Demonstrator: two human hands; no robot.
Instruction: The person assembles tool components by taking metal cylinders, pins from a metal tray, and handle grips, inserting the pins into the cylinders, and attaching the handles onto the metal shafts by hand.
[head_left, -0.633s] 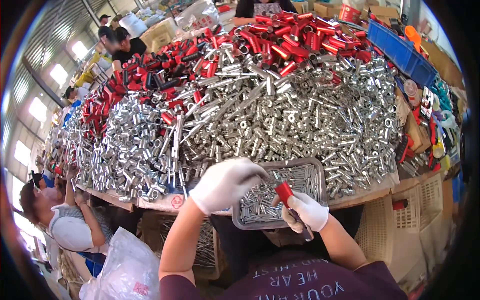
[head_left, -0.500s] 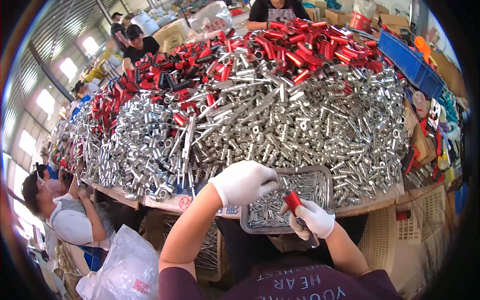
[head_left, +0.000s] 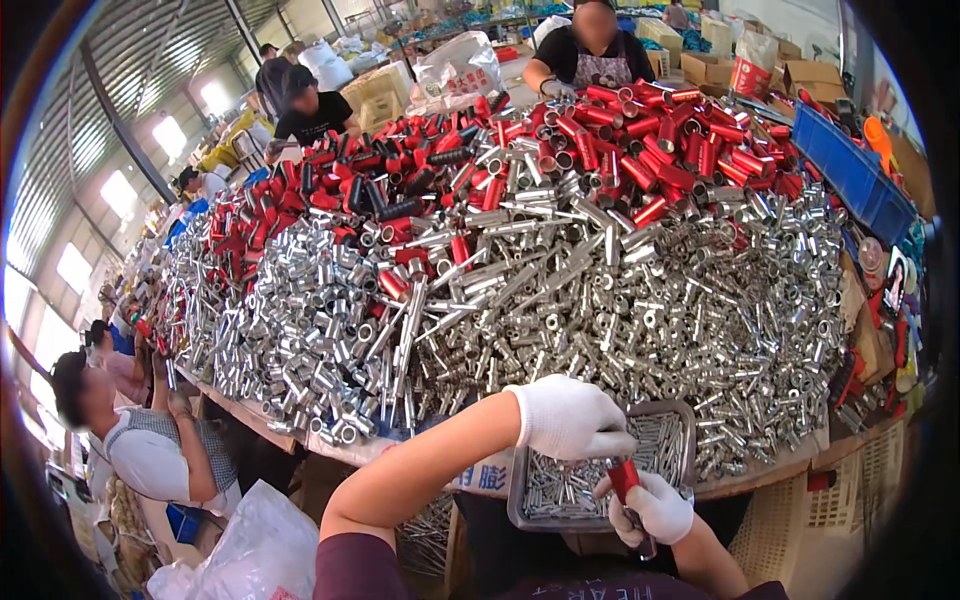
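Observation:
My right hand, in a white glove, is closed around a red metal tube. A dark, shiny end sticks out below the glove. My left hand, also gloved in white, is over the tray with its fingertips pinched together at the tube's upper end. A bit of silver metal shows at those fingertips, but what it is cannot be made out. Under both hands sits a grey rectangular tray holding many small silver pins.
A large heap of silver metal parts covers the table, with red tubes and red-and-black pieces behind. A blue crate stands at the right. Several other people sit around the table. A clear plastic bag lies at lower left.
My left hand has come right and down to the red tube's upper end, its fingers now pinched there. My right hand still holds the tube. The whole view has shifted, showing more of the far side.

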